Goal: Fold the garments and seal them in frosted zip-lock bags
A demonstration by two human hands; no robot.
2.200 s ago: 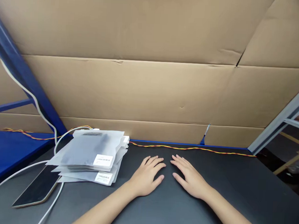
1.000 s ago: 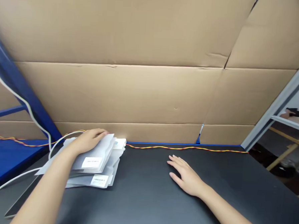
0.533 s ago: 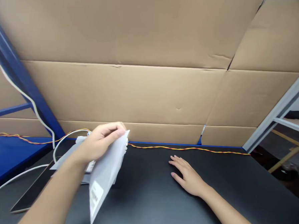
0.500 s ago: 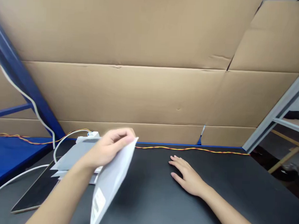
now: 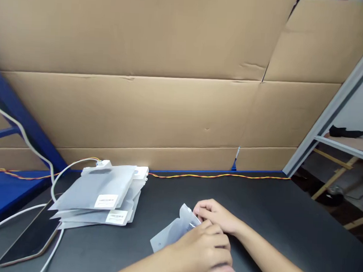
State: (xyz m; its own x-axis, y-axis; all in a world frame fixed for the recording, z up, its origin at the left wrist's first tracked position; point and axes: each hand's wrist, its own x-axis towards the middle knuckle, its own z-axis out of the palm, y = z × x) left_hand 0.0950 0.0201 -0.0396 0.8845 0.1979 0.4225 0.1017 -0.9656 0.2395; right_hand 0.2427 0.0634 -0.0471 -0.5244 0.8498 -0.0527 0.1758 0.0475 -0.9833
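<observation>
On the desk [image 5: 166, 192], near side, frosted bag [image 5: 168, 234]; left hand [image 5: 204, 251], fingers closed over it; right hand [image 5: 218, 215], fingers curled at its far edge, pinch hidden; firm left hold, light right touch best against creasing.

A black tabletop [image 5: 271, 222] carries a stack of translucent bags [image 5: 96, 188], a phone [image 5: 30, 237] and white cables [image 5: 53, 251].

Looking forward and down from the wearer's head, close above the black table [image 5: 256, 213] in the lower frame. Facing the cardboard wall [image 5: 170, 111] across the top, with left hand [image 5: 205, 253] and right hand [image 5: 216, 215] near, bottom centre.
</observation>
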